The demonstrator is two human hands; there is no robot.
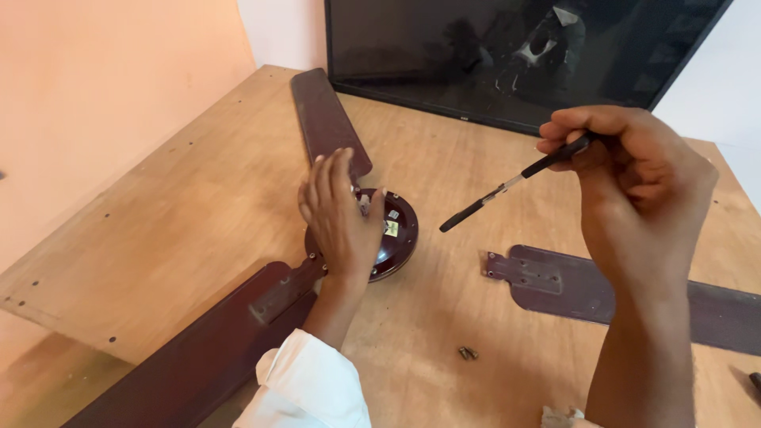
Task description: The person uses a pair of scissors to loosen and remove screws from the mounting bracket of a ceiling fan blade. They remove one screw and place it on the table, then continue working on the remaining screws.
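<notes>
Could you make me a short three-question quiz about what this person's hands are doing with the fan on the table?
1. True or false: the left hand rests on the fan motor hub.
2. What does the right hand hold? A) a hammer B) a slim black screwdriver C) a spanner
3. How many fan blades lie detached from the hub, on the wooden table?

Key:
1. True.
2. B, held raised above the table.
3. One, the loose blade on the right; the two other blades sit at the hub.
</notes>
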